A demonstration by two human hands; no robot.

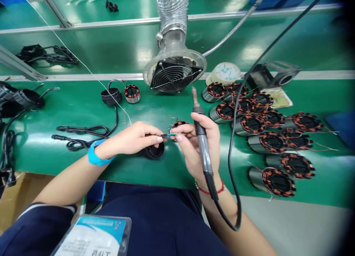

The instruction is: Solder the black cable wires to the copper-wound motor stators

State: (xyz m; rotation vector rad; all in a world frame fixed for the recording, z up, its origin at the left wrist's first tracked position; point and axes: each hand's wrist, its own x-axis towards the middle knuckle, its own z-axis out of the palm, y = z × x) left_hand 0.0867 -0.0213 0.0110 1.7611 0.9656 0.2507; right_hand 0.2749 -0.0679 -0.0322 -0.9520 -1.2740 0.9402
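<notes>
My left hand (pixel 135 137) pinches a thin cable with coloured wires (pixel 167 135) between thumb and forefinger. My right hand (pixel 194 148) has the wire ends at its thumb and fingertips, while a soldering iron (pixel 204 152) is tucked in the same hand, its tip pointing up and away from me. Below my left fingers, a round black housing (pixel 155 151) rests on the bench, partly covered. Behind the fingertips sits a copper-wound stator (pixel 180 125), mostly hidden. Fine solder wire (pixel 95 76) hangs down from the upper left toward my left hand.
Several stators (pixel 273 142) stand in rows at the right. A fume extractor (pixel 174 76) hangs over the middle. Another stator (pixel 132 93) is wired to a black housing (pixel 111 96), with looped black cables (pixel 85 132) nearby. The iron's cord (pixel 235 137) loops past my right wrist.
</notes>
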